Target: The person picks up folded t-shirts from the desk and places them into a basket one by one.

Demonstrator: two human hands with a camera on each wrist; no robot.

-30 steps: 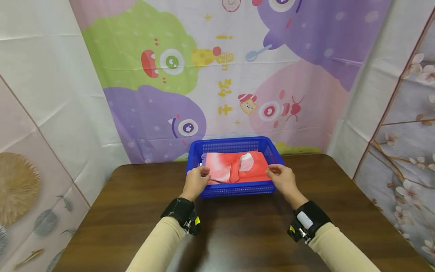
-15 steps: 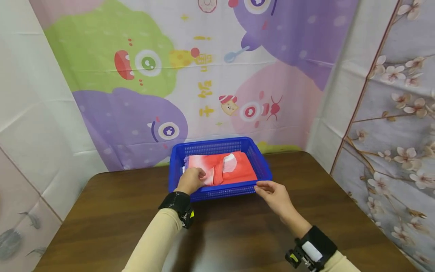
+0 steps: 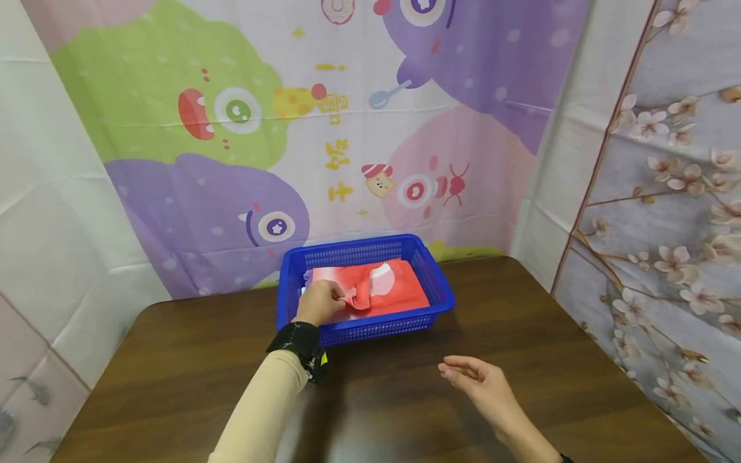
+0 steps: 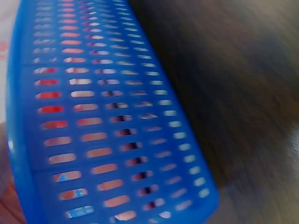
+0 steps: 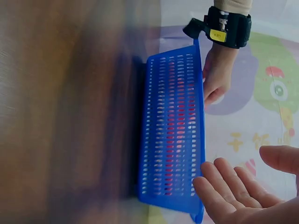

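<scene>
A folded red and pink cloth [image 3: 399,289] with a white and pink patch lies inside a blue plastic basket [image 3: 376,328]. Over the basket's near rim reaches my left hand [image 3: 318,302], its thumb and fingers pinching a raised fold of the cloth. My right hand [image 3: 483,392] hovers over the table in front of the basket, fingers extended and holding nothing. In the right wrist view the basket's slotted side [image 5: 173,126] appears beyond the right hand [image 5: 243,196]. Basket slots [image 4: 103,121] fill much of the left wrist view, with red showing through; that hand is mostly hidden there.
The basket stands near the back edge of a dark wooden table [image 3: 393,411]. Behind it hangs a curtain [image 3: 347,225] printed with cartoon monsters. A flower-patterned curtain [image 3: 666,257] borders the right side. Something purple [image 3: 307,278] peeks out at the cloth's left.
My right hand has left the basket's right side and drawn back toward me. My left hand has reached in and now pinches and lifts a fold of the cloth. The head view has turned right.
</scene>
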